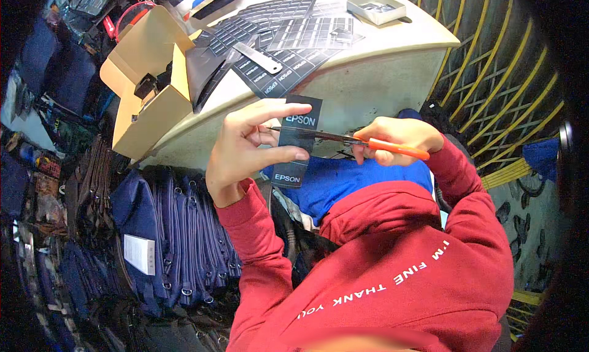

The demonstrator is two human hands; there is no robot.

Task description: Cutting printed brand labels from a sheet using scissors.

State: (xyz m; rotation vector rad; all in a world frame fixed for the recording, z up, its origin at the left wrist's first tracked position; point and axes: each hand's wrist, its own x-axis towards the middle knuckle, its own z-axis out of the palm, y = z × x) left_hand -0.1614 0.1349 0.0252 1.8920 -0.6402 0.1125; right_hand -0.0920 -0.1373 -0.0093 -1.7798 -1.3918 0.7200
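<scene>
A narrow black strip of printed labels [286,166] hangs upright in front of me, pinched along its edge by my left hand [245,140], thumb and forefinger reaching across it. My right hand [389,140] grips a pair of scissors [399,148] with orange handles. Their dark blades lie across the middle of the strip, between my left thumb and forefinger. Both hands are held just off the near edge of the pale table [368,76]. On it, beyond the strip, lie dark label sheets [279,85] and a metal ruler [257,58].
An open cardboard box [153,106] holding dark pieces stands at the table's left edge. A small white open box [376,9] sits at the back right. Navy bags [178,229] are stacked at my left, and yellow-edged coiled material [491,63] rises at the right.
</scene>
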